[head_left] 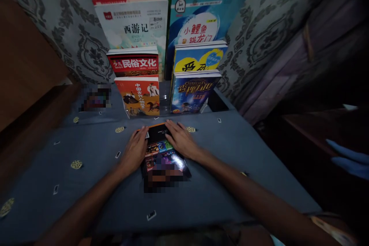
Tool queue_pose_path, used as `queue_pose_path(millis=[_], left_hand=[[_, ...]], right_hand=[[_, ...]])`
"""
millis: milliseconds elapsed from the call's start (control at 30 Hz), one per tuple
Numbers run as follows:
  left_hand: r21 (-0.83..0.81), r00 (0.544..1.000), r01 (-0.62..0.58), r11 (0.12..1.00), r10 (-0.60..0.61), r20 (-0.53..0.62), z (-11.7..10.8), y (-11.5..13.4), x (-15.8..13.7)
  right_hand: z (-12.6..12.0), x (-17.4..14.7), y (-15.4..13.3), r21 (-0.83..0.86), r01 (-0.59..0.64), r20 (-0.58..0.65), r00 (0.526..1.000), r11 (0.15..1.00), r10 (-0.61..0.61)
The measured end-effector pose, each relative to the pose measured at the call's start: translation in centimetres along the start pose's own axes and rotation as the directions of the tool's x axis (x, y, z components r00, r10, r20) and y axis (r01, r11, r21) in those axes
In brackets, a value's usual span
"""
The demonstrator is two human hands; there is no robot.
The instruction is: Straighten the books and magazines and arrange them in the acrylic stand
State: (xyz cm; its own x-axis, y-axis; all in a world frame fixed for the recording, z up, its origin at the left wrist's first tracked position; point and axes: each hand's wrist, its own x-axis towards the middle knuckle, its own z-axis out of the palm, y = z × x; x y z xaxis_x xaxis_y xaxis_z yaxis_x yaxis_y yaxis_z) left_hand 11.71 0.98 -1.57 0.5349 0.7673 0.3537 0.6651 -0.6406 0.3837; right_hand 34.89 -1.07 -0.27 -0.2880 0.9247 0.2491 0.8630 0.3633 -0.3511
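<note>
A dark book (157,150) with colourful pictures on its glossy cover lies on the blue cloth, its lower part blurred by pixels. Along its left edge rests my left hand (135,148), fingers stretched forward and fingertips touching the cover. My right hand (183,140) lies over the upper right part, with its fingers extended near the far edge and its thumb on the cover. Neither hand is visibly wrapped around the book. Just beyond stand an orange book (141,98) on the left and a dark blue book (191,94) on the right.
Behind them, more books rise in two columns, including a white one (134,21) and a teal one (206,13). The blue tablecloth (95,188) has pineapple prints. Patterned fabric (86,42) hangs behind. A pixelated item (96,98) lies at the back left.
</note>
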Motion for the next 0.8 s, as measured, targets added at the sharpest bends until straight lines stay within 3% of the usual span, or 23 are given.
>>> queue_pose_path(millis=[133, 533, 800], left_hand=[[0.038, 1.000, -0.002, 0.999, 0.001, 0.031, -0.2, 0.1, 0.1], [0.149, 0.975, -0.140, 0.979, 0.110, 0.192, -0.7, -1.1, 1.7], [0.161, 0.964, -0.206, 0.965, 0.171, 0.204, 1.0, -0.3, 4.3]], right_hand=[[-0.2, -0.6, 1.4, 0.033, -0.010, -0.018, 1.000, 0.999, 0.011], [-0.3, -0.7, 1.8, 0.081, 0.032, -0.028, 0.999, 0.996, -0.030], [-0.3, -0.7, 2.6, 0.180, 0.035, -0.055, 0.998, 0.983, -0.026]])
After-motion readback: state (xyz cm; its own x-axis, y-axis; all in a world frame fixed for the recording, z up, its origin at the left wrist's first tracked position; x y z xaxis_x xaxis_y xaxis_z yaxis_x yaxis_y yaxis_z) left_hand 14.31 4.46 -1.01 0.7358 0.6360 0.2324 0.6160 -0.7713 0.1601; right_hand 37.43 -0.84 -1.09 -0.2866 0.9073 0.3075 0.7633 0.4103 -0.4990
